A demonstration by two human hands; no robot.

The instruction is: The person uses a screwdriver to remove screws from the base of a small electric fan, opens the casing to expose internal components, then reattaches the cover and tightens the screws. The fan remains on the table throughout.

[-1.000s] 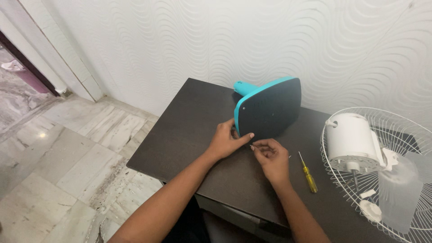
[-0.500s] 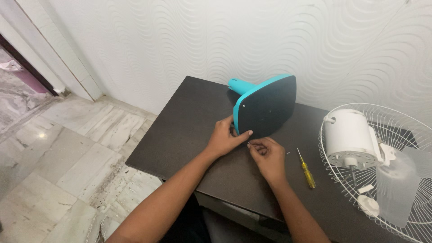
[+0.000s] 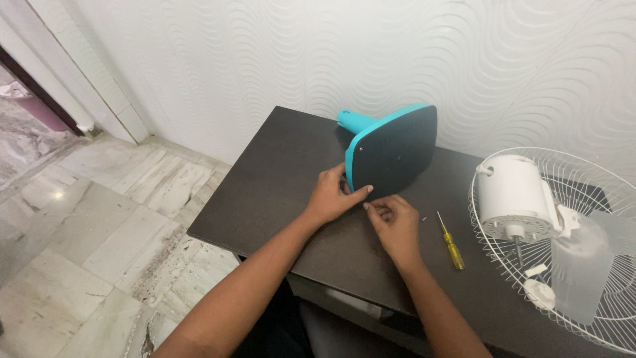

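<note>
Yellow screwdriver, white fan motor, wire guard.

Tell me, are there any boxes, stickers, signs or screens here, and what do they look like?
None that I can see: no boxes, stickers, signs or screens.
Fan base: tipped on its edge on the dark table, teal rim, flat dark underside, bare.
Left hand: steadies the base.
Right hand: fingers pinched by its lower edge.
Screwdriver: yellow handle, lies right of the hands.
</note>
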